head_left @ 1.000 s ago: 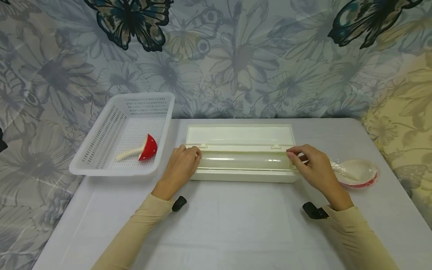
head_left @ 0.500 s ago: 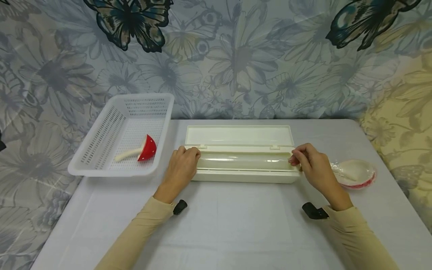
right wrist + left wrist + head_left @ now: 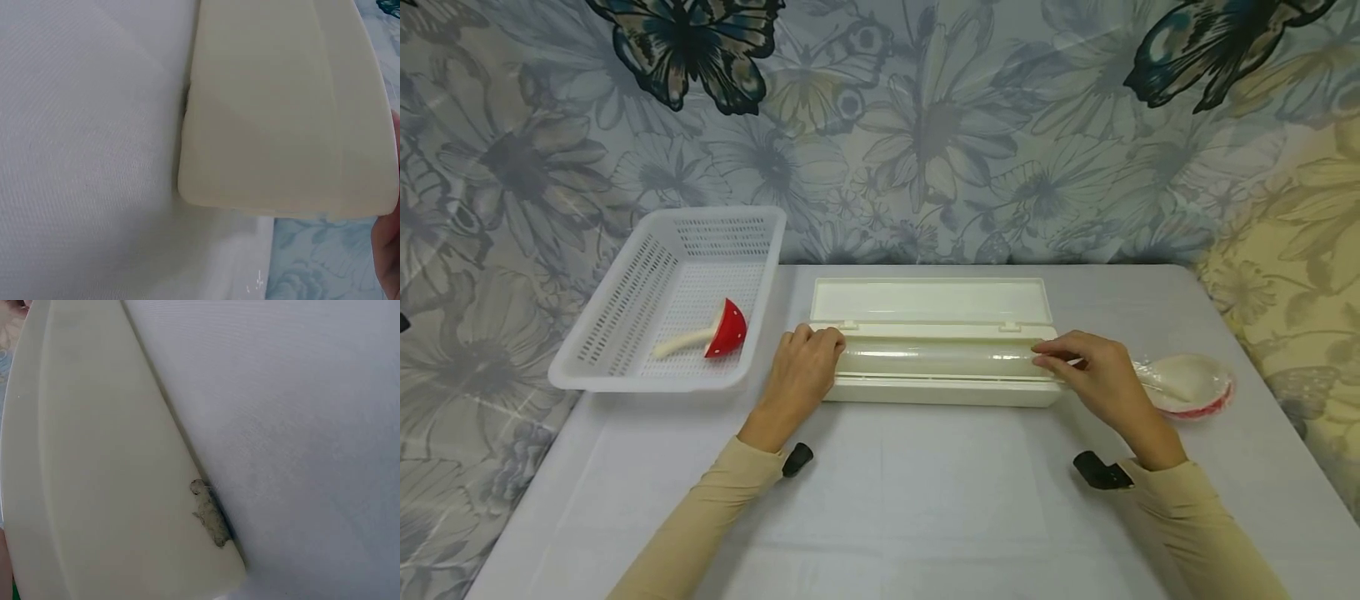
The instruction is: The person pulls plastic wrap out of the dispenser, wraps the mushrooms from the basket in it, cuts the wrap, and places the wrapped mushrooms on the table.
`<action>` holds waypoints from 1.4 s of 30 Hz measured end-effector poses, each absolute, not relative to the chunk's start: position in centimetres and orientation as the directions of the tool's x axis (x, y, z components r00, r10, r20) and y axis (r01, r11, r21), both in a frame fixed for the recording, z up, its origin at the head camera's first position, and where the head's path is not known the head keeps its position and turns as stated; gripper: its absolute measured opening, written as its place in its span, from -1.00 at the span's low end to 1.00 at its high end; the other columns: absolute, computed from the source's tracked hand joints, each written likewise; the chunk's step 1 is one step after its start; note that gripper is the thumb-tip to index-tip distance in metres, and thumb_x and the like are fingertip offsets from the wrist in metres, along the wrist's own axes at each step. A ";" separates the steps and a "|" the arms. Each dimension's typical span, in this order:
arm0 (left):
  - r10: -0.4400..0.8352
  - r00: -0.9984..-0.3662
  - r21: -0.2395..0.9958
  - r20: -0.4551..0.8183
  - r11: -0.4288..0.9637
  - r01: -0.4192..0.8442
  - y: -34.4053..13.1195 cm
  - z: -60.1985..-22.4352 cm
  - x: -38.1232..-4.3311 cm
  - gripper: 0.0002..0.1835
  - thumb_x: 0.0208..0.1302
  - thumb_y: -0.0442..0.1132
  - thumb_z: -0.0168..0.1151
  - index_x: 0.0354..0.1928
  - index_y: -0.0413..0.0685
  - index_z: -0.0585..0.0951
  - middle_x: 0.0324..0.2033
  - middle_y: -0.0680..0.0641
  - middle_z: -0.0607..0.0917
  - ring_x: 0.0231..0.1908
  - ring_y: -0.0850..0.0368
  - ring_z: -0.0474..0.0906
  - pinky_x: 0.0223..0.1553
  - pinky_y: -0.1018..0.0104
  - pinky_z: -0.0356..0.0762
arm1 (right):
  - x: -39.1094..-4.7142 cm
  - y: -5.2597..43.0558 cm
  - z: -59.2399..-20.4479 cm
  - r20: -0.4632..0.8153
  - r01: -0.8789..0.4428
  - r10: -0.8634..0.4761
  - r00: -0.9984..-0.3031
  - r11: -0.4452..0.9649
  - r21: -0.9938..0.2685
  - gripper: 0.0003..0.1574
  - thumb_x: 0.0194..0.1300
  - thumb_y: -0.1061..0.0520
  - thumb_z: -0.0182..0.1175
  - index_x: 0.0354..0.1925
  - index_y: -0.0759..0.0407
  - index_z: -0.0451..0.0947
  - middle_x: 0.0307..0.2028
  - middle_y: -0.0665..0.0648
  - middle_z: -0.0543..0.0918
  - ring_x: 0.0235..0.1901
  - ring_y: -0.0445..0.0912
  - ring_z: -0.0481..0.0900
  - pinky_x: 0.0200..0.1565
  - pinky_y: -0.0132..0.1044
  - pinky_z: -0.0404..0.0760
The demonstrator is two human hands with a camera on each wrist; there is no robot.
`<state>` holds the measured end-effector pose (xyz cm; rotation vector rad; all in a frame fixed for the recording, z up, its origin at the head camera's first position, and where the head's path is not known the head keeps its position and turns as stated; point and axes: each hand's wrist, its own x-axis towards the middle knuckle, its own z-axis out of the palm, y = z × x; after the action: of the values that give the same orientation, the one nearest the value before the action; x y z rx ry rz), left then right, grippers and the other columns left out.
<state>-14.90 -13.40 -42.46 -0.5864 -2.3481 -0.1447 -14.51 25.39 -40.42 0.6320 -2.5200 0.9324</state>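
In the head view, a long cream cling film dispenser [image 3: 936, 393] lies on the table with its lid [image 3: 929, 300] raised at the back. A shiny roll of film [image 3: 936, 358] sits inside it. My left hand [image 3: 805, 367] grips the left end of the dispenser with curled fingers; its fingertips are partly hidden. My right hand [image 3: 1093, 367] is at the right end of the roll, thumb and forefinger a little apart at the film. Whether it lifts any film cannot be seen. In the left wrist view, the dispenser's front [image 3: 119, 456] carries a grey smear [image 3: 211, 515]. The right wrist view shows its right end [image 3: 275, 137].
At the left stands a white perforated basket [image 3: 565, 375] holding a red, white-dotted ladle [image 3: 727, 331] with a cream handle. Right of my right hand lies a white bowl-shaped thing with a red underside [image 3: 1202, 383], wrapped in clear film. A patterned cloth [image 3: 925, 150] hangs behind the table.
My right fingers drew back to the right with tips bunched, then moved left again onto the end of the roll, thumb and forefinger parted. My left hand stays where it was.
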 end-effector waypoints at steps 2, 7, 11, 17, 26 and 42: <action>0.374 -0.654 -0.065 0.658 0.893 0.445 -13.4 -42.4 -14.8 -0.89 0.28 -0.27 0.34 -0.36 -0.11 0.60 -0.52 -0.06 0.66 -0.45 -0.02 0.47 -0.47 0.23 0.39 | -14.3 25.2 -40.3 0.504 -0.532 -0.276 -0.819 0.696 -0.482 -0.74 -0.02 0.43 0.45 -0.32 0.19 0.73 -0.41 0.07 0.74 -0.43 -0.45 0.51 -0.37 -0.70 0.48; 0.386 -0.648 -0.076 0.656 0.889 0.452 -13.3 -42.2 -14.5 -0.91 0.35 -0.32 0.24 -0.31 -0.18 0.56 -0.39 -0.13 0.65 -0.40 -0.07 0.54 -0.41 0.19 0.57 | -13.7 25.0 -39.8 0.494 -0.508 -0.277 -0.824 0.748 -0.428 -0.81 0.12 0.40 0.37 -0.28 0.21 0.64 -0.37 0.12 0.74 -0.48 -0.27 0.58 -0.44 -0.62 0.45; 0.391 -0.627 -0.082 0.674 0.883 0.462 -13.3 -41.8 -14.4 -0.91 0.36 -0.33 0.21 -0.27 -0.20 0.51 -0.50 -0.13 0.65 -0.56 -0.04 0.49 -0.61 0.24 0.52 | -13.7 24.9 -39.5 0.469 -0.480 -0.267 -0.842 0.767 -0.426 -0.84 0.24 0.39 0.28 -0.21 0.24 0.55 -0.36 0.17 0.70 -0.52 -0.17 0.63 -0.52 -0.50 0.46; 0.383 -0.618 -0.049 0.686 0.873 0.486 -13.4 -40.8 -14.8 -0.88 0.40 -0.30 0.17 -0.24 -0.19 0.45 -0.69 -0.07 0.50 -0.73 0.04 0.41 -0.79 0.23 0.38 | -13.6 24.7 -38.6 0.438 -0.460 -0.256 -0.862 0.757 -0.464 -0.87 0.35 0.36 0.19 -0.14 0.31 0.47 -0.31 0.26 0.64 -0.52 -0.01 0.68 -0.55 -0.43 0.51; 0.368 -0.554 -0.052 0.747 0.862 0.504 -13.6 -39.5 -14.9 -0.87 0.33 -0.31 0.27 -0.28 -0.20 0.51 -0.70 -0.06 0.51 -0.71 0.03 0.43 -0.79 0.28 0.33 | -13.9 24.4 -36.6 0.475 -0.481 -0.270 -0.838 0.776 -0.408 -0.86 0.36 0.37 0.17 -0.12 0.35 0.43 -0.31 0.26 0.62 -0.44 0.08 0.67 -0.45 -0.52 0.46; 0.327 -0.580 0.014 0.746 0.863 0.505 -13.6 -37.3 -16.2 -0.90 0.35 -0.29 0.26 -0.26 -0.18 0.55 -0.66 -0.10 0.59 -0.68 0.04 0.48 -0.74 0.24 0.44 | -15.5 24.0 -35.3 0.588 -0.571 -0.321 -0.742 0.763 -0.304 -0.86 0.31 0.51 0.11 -0.17 0.44 0.41 -0.33 0.31 0.61 -0.48 -0.02 0.53 -0.40 -0.54 0.33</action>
<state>-16.19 -13.57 -37.27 -0.5984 -2.2373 -0.2870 -15.53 24.00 -35.33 0.6696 -2.4425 0.6496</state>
